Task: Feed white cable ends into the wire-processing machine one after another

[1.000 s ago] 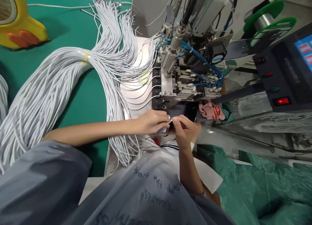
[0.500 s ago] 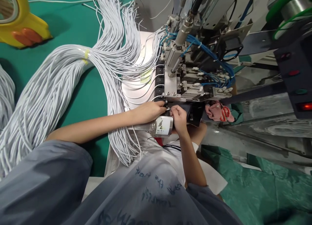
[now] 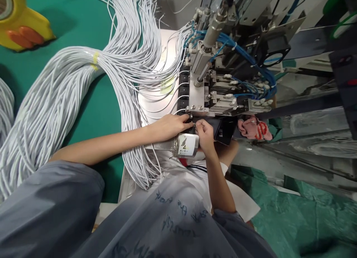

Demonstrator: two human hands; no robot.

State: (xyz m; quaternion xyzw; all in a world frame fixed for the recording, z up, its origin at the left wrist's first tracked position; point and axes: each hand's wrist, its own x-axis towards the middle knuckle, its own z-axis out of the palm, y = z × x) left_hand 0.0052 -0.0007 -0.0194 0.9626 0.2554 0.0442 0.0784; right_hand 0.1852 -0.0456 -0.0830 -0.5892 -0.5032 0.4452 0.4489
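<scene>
Left hand and right hand are met at the near edge of the machine's aluminium fixture block, just right of a row of black sockets. Both thumbs and forefingers are closed in fine pinches on a thin white wire end, held between the two hands close under the block. The tip itself is too small to be made out surely, so which hand bears the load cannot be told. The grip is judged best kept short, close behind the tip, with the wire presented straight and level to the block. Slack should be taken by the left hand so that no kink is set, and fingertips kept clear of the pneumatic cylinder above. A clear plastic bottle with a pale label lies on its side beneath the wrists, touching the right hand. Materials noted: the wire bundle, smooth, round, pale grey-white, fanned in long curves over a matt green mat and bound with a yellow tape band. Blue air tubing is glossy and looped, the metal brushed and square-edged. A crumpled pink cloth is seen to the right, and a yellow duck-shaped object at far left.
</scene>
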